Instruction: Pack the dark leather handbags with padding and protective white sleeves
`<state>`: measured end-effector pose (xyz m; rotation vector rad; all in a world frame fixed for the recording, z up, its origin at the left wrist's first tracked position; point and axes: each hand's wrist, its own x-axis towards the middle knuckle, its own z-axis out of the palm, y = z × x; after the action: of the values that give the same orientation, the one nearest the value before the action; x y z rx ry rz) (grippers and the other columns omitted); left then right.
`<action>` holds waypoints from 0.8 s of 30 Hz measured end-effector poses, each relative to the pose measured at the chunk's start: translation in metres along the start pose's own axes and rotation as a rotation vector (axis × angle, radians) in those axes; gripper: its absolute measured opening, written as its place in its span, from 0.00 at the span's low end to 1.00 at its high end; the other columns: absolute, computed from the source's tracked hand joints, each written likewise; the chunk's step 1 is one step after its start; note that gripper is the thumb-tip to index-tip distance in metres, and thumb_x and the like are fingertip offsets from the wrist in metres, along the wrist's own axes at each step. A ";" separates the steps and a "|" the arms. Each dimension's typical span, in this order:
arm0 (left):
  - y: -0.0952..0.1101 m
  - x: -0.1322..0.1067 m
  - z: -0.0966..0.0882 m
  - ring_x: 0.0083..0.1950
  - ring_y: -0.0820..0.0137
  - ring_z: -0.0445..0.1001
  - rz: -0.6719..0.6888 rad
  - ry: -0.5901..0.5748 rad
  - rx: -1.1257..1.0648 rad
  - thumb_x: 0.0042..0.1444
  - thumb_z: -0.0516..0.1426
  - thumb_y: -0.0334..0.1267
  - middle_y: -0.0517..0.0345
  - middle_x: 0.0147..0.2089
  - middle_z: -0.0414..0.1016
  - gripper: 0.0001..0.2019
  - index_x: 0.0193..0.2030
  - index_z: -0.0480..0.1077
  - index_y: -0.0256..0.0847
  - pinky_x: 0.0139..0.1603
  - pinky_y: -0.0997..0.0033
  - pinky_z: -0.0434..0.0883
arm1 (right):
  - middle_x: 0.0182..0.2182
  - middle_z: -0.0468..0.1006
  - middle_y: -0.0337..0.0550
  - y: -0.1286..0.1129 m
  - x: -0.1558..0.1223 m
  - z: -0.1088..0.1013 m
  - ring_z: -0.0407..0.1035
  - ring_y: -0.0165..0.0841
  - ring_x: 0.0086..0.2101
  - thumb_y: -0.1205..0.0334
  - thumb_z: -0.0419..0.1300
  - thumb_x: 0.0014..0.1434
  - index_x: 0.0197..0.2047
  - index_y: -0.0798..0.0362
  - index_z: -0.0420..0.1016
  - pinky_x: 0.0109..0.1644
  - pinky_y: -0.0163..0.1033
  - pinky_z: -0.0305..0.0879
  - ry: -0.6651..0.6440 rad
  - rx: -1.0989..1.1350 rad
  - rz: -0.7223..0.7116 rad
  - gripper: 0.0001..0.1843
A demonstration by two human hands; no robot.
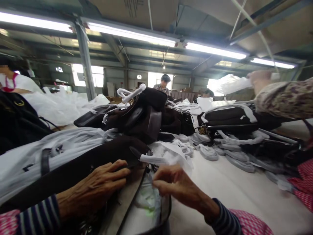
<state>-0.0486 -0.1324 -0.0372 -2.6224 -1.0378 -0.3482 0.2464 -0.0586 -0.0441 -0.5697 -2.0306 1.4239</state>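
Observation:
In front of me lies a black bag with its zipped top gaping, and pale, crinkled stuffing shows inside. My left hand rests over the bag's left side, fingers stretched out and nothing gripped. At the far end of the opening, my right hand has thumb and forefinger pinched by the zip's edge; what sits between them is too small to make out. Just beyond the fingers runs a strap wrapped in white, joined to a dark bag panel.
Black bags are heaped ahead, with more bags at the right. Wrapped grey straps lie coiled on the white table. A co-worker's sleeved arm reaches in from the right, holding white wrapping. Other people work beyond.

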 end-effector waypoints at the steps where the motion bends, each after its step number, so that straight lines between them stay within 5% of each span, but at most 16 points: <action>1: 0.000 -0.001 0.000 0.65 0.63 0.64 -0.044 -0.010 -0.049 0.61 0.47 0.19 0.58 0.57 0.76 0.17 0.42 0.70 0.44 0.60 0.65 0.67 | 0.22 0.71 0.35 0.000 0.001 -0.014 0.62 0.26 0.22 0.56 0.62 0.62 0.34 0.55 0.75 0.26 0.31 0.59 0.120 -0.011 0.009 0.10; 5: 0.003 -0.001 0.008 0.63 0.62 0.64 -0.130 0.007 -0.164 0.62 0.45 0.20 0.54 0.56 0.73 0.16 0.40 0.69 0.43 0.57 0.67 0.72 | 0.26 0.75 0.39 0.011 0.025 -0.059 0.68 0.29 0.26 0.62 0.56 0.65 0.34 0.55 0.74 0.32 0.33 0.65 0.436 -0.495 0.055 0.09; 8: 0.004 0.000 0.016 0.61 0.63 0.66 -0.155 0.022 -0.194 0.61 0.45 0.19 0.55 0.55 0.74 0.16 0.39 0.69 0.43 0.56 0.68 0.73 | 0.30 0.79 0.42 0.024 0.051 -0.066 0.73 0.33 0.34 0.64 0.60 0.63 0.34 0.55 0.78 0.41 0.36 0.66 0.382 -0.742 0.089 0.07; 12: 0.003 -0.004 0.021 0.59 0.63 0.68 -0.222 0.105 -0.206 0.59 0.48 0.20 0.53 0.56 0.73 0.14 0.38 0.68 0.42 0.55 0.69 0.74 | 0.36 0.82 0.49 0.042 0.072 -0.050 0.74 0.39 0.42 0.61 0.65 0.61 0.36 0.54 0.82 0.46 0.40 0.63 0.317 -0.903 0.152 0.06; 17: -0.001 -0.012 0.026 0.58 0.62 0.69 -0.311 0.188 -0.184 0.59 0.50 0.22 0.51 0.58 0.72 0.11 0.36 0.68 0.42 0.53 0.67 0.73 | 0.38 0.82 0.50 0.053 0.072 -0.043 0.73 0.40 0.44 0.63 0.62 0.64 0.39 0.55 0.82 0.47 0.39 0.60 0.285 -0.962 0.187 0.08; 24: -0.002 -0.014 0.032 0.59 0.63 0.69 -0.309 0.188 -0.201 0.57 0.50 0.21 0.51 0.59 0.71 0.12 0.36 0.67 0.41 0.53 0.68 0.72 | 0.29 0.78 0.43 0.047 0.066 -0.048 0.69 0.33 0.34 0.69 0.62 0.59 0.31 0.57 0.78 0.39 0.37 0.58 0.312 -0.839 0.151 0.06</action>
<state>-0.0564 -0.1279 -0.0709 -2.5311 -1.4063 -0.7905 0.2313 0.0324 -0.0612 -1.2170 -2.2892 0.4367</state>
